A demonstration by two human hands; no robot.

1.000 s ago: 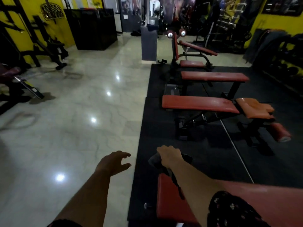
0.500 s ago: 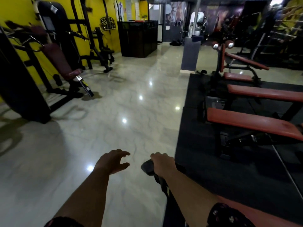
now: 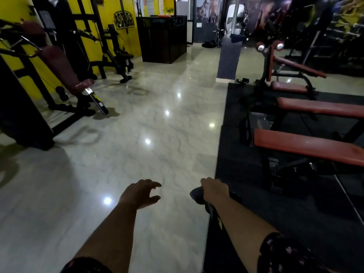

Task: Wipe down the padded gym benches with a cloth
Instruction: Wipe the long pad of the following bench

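My right hand [image 3: 214, 191] grips a dark cloth [image 3: 197, 195], which hangs down beneath my forearm. My left hand [image 3: 140, 195] is held out over the marble floor with its fingers loosely curled and holds nothing. Three red padded benches stand to the right on a black rubber mat [image 3: 234, 174]: a near flat bench [image 3: 307, 146], a second flat bench [image 3: 319, 106] behind it, and an inclined bench [image 3: 295, 67] with roller pads at the far end. Neither hand touches a bench.
Glossy marble floor [image 3: 137, 134] runs down the middle. A black machine with a dark red pad [image 3: 61, 66] stands at the left by the yellow wall. A dark counter [image 3: 163, 38] and a grey pillar [image 3: 228, 58] are at the back.
The view has swung left: the red bench that lay under my right arm is out of sight, and the left machine has come into view. Both hands keep their pose.
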